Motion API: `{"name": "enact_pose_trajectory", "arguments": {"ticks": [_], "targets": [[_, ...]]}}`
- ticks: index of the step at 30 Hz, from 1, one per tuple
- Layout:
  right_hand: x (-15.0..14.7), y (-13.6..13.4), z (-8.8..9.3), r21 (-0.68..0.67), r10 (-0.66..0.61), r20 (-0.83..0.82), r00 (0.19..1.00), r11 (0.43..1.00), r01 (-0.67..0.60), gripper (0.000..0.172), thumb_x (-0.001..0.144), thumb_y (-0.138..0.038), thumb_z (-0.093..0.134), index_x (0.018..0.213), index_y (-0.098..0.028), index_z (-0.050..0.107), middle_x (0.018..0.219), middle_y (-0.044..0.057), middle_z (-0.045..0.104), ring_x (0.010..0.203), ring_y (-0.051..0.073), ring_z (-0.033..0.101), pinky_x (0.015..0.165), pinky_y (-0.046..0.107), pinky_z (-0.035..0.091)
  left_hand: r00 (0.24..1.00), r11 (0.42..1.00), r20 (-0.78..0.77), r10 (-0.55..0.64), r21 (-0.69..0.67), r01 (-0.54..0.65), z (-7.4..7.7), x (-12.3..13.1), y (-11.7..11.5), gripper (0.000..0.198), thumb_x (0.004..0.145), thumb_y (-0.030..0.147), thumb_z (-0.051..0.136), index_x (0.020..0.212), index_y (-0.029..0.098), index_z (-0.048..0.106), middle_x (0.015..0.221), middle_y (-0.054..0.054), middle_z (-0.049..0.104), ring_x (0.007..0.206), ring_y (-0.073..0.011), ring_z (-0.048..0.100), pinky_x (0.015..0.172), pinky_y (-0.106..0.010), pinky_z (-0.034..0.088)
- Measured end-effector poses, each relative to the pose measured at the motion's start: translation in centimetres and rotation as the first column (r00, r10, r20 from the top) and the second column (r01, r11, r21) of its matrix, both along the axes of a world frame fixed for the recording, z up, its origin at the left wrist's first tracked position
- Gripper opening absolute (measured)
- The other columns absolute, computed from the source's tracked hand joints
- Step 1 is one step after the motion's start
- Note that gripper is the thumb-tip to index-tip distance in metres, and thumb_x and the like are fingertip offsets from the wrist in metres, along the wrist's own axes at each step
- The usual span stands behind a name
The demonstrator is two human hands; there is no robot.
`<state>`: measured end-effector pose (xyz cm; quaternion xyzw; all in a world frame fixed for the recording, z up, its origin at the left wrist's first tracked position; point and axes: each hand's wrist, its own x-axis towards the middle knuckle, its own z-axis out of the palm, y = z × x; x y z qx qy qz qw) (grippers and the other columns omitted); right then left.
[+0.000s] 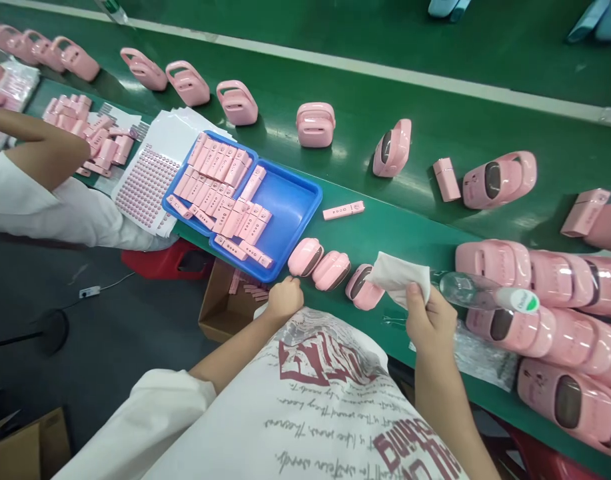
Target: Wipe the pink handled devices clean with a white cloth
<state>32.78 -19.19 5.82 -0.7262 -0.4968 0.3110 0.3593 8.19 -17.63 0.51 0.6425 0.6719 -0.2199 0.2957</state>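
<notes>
At the far left a co-worker's arm (pixel 35 153) rests by a heap of small pink parts (pixel 92 137) and sheets of stickers (pixel 145 183). Next comes a blue tray (pixel 298 200) stacked with pink sticks (pixel 220 187). A cardboard box (pixel 218 303) sits below the edge of the green table (pixel 400 230). The person's left hand (pixel 284 298) lies at that edge with its fingers curled under, and whether it holds anything cannot be told. Just above it starts a row of three pink cases (pixel 331 270), which slants down to the right. The left hand is nearest the first case, and the last case lies just beside the white cloth (pixel 398 273). The right hand (pixel 428 317) pinches that cloth between thumb and fingers, and the cloth spreads up and to the left of the grip, toward the row. One loose pink stick (pixel 343 210) lies further back, apart from both hands. Just right of the right hand a clear bottle (pixel 478 291) lies on its side with its cap pointing right, against a pile of larger pink cases (pixel 560 280). Behind all this, single cases stand spaced along the green belt (pixel 435 133).
</notes>
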Motion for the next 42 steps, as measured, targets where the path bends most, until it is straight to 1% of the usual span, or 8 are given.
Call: {"name": "enact_pose_trajectory", "arguments": {"ticks": [9, 14, 16, 19, 23, 32, 37, 42], "targets": [[-1.0, 0.9, 0.7, 0.008, -0.214, -0.322, 0.922, 0.973, 0.229, 0.057, 0.068, -0.073, 0.061, 0.071, -0.016, 0.065, 0.059, 0.001, 0.061, 0.057, 0.017, 0.057, 0.052, 0.026, 0.044, 0.977, 0.992, 0.179, 0.113, 0.040, -0.122, 0.1, -2.5, -1.3, 0.029, 0.088, 0.016, 0.043, 0.103, 0.016, 0.068, 0.108, -0.012, 0.067, 0.100, -0.0239, 0.063, 0.084, -0.032, 0.046], [-1.6, 1.7, 0.1, -0.297, -0.436, -0.816, 0.378, 0.879, 0.373, 0.033, 0.071, -0.045, 0.072, 0.090, -0.019, 0.067, 0.087, 0.004, 0.073, 0.083, 0.021, 0.069, 0.071, 0.034, 0.057, 0.891, 0.966, 0.373, 0.259, -0.073, -0.250, 2.0, -7.1, -3.2, 0.030, 0.083, 0.026, 0.053, 0.107, 0.014, 0.067, 0.097, -0.009, 0.071, 0.077, -0.0194, 0.063, 0.065, -0.026, 0.045], [-1.8, 1.8, 0.3, -0.417, -0.486, -0.846, 0.219, 0.859, 0.297, 0.022, 0.076, -0.033, 0.068, 0.093, -0.019, 0.066, 0.090, 0.004, 0.074, 0.084, 0.020, 0.070, 0.071, 0.035, 0.059, 0.698, 0.903, 0.583, 0.416, -0.171, -0.395, 3.8, -8.2, -3.3, 0.043, 0.084, 0.037, 0.054, 0.118, 0.012, 0.063, 0.093, -0.009, 0.070, 0.063, -0.0140, 0.057, 0.055, -0.024, 0.041], [-2.6, 1.7, 1.1, -0.497, -0.531, -0.838, 0.124, 0.838, 0.225, 0.016, 0.082, -0.024, 0.059, 0.095, -0.017, 0.066, 0.086, 0.005, 0.075, 0.077, 0.018, 0.071, 0.065, 0.031, 0.060, 0.200, 0.748, 0.826, 0.527, -0.339, -0.570, 7.2, -8.1, -3.1, 0.057, 0.077, 0.050, 0.065, 0.119, 0.011, 0.060, 0.078, -0.005, 0.066, 0.051, -0.0082, 0.046, 0.049, -0.022, 0.034], [-4.3, 1.5, 3.1, -0.472, -0.495, -0.862, 0.110, 0.863, 0.180, 0.015, 0.086, -0.020, 0.054, 0.093, -0.016, 0.067, 0.079, 0.005, 0.075, 0.066, 0.018, 0.070, 0.057, 0.028, 0.060, -0.134, 0.761, 0.901, 0.413, -0.422, -0.493, 10.9, -6.1, -2.9, 0.061, 0.064, 0.047, 0.080, 0.112, 0.016, 0.060, 0.077, -0.003, 0.065, 0.047, -0.0048, 0.042, 0.046, -0.020, 0.032], [-6.3, 0.4, 5.0, -0.445, -0.462, -0.879, 0.119, 0.884, 0.144, 0.025, 0.086, -0.021, 0.051, 0.104, -0.015, 0.067, 0.098, 0.010, 0.075, 0.083, 0.023, 0.072, 0.068, 0.036, 0.061, -0.445, 0.751, 0.770, 0.458, -0.603, -0.269, 13.2, -4.1, -2.8, 0.043, 0.069, 0.048, 0.076, 0.092, 0.013, 0.066, 0.079, -0.005, 0.061, 0.054, -0.0067, 0.047, 0.043, -0.018, 0.031], [-7.3, -0.1, 4.7, -0.303, -0.367, -0.910, 0.192, 0.905, 0.299, 0.030, 0.076, -0.033, 0.067, 0.101, -0.017, 0.067, 0.103, 0.009, 0.074, 0.096, 0.025, 0.070, 0.079, 0.038, 0.060, -0.455, 0.766, 0.731, 0.509, -0.625, -0.147, 12.8, -3.7, -2.6, 0.045, 0.073, 0.053, 0.072, 0.088, 0.011, 0.066, 0.063, -0.001, 0.054, 0.049, -0.0069, 0.047, 0.043, -0.017, 0.033], [-8.8, -1.0, 5.0, 0.017, -0.170, -0.872, 0.459, 0.926, 0.377, 0.047, 0.069, -0.056, 0.073, 0.098, -0.019, 0.069, 0.093, 0.007, 0.075, 0.102, 0.025, 0.068, 0.086, 0.039, 0.057, -0.419, 0.720, 0.707, 0.570, -0.675, -0.159, 12.8, -3.1, -2.3, 0.040, 0.077, 0.050, 0.069, 0.079, 0.011, 0.063, 0.069, -0.003, 0.057, 0.048, -0.0068, 0.048, 0.044, -0.019, 0.035]]}}
